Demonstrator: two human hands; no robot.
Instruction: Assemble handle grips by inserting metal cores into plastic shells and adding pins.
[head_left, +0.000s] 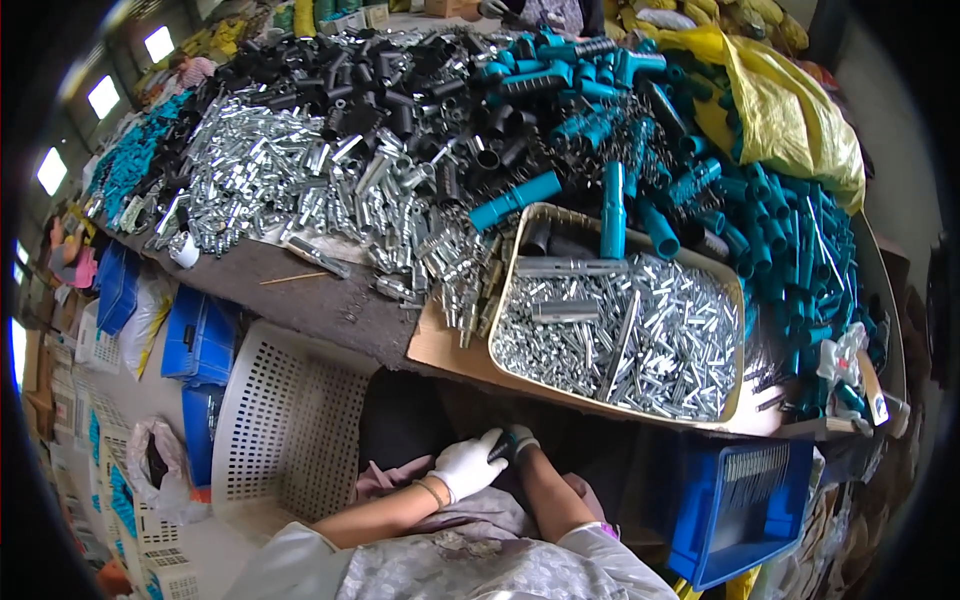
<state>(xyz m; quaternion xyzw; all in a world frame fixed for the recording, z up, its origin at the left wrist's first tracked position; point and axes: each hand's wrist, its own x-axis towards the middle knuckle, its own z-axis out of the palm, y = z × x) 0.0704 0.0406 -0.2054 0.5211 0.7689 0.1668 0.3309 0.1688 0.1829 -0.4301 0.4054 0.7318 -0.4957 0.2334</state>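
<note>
In my lap, below the table edge, my left hand (468, 470) in a white glove is closed around a black ribbed handle-like piece (497, 447). Right beside it, my gloved right hand (522, 440) is closed at the piece's other side; its fingers are partly hidden in shadow. Above the hands, a cream tray (741, 350) at the table's front edge holds many small silver metal pins (660, 350), with a few longer metal tubes on top. A teal tube (613, 210) leans on the tray's far rim.
Silver metal sleeves (250, 150), black tubular parts (400, 110) and teal handles (790, 240) cover the table (330, 310). A yellow sack (800, 110) lies at the far right. A white perforated basket (290, 420) stands left of my lap, a blue bin (700, 540) right. People sit farther off.
</note>
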